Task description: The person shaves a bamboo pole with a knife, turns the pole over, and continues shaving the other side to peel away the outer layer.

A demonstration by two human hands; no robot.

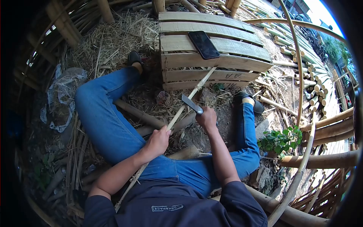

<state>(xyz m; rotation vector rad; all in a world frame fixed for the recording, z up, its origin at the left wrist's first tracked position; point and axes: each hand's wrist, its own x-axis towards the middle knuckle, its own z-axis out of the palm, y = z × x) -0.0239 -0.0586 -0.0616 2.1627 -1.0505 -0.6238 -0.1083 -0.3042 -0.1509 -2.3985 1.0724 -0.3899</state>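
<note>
A long pale bamboo strip (pixel 180 112) runs slantwise from beside my left hip up to the front of a wooden slatted crate (pixel 216 60). My left hand (pixel 158 140) is closed round the strip near my lap. In my right hand (pixel 207 118) is the handle of a knife (pixel 192 104) with a broad grey blade. The blade lies close to the strip's right side; whether it touches cannot be made out. Most of the handle is hidden by my fingers. Up on the crate's slats rests a dark smartphone (pixel 204 44).
Dry straw and shavings (pixel 117 41) cover the ground around the crate. Cut bamboo poles (pixel 319 85) are stacked at the right. A curved bamboo pole (pixel 297 56) rises on that side, near a leafy green plant (pixel 281 140). A torn plastic sack (pixel 62 94) lies at the left.
</note>
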